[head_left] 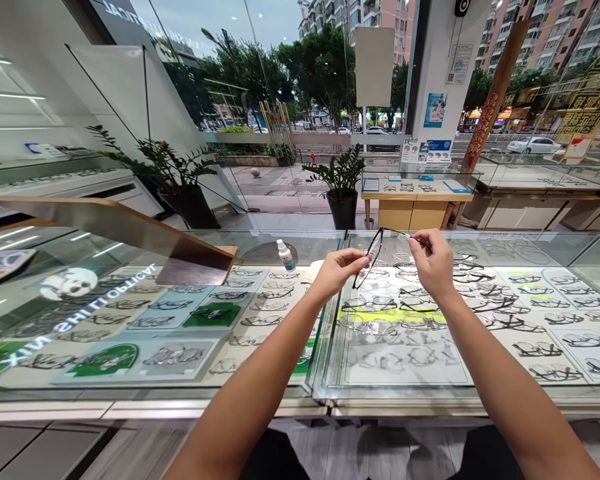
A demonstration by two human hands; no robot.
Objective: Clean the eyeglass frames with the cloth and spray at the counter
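Note:
A pair of eyeglasses [380, 241] with a thin dark frame is held up over the glass display case [325, 360]. My left hand [341, 268] pinches the front of the frame near a lens, fingers closed. Closed around the far part of a temple arm is my right hand [433, 261]. The lenses are turned nearly edge-on to me, so little of them shows. Just left of my left hand, a small white spray bottle [286, 256] with a blue-green label stands on the glass top.
Rows of eyeglasses [537, 349] lie under the glass. A wooden-edged mirror or stand [195, 260] rests on the left part of the counter. Beyond stand potted plants [343, 200], a low cabinet [405, 212] and the shop window.

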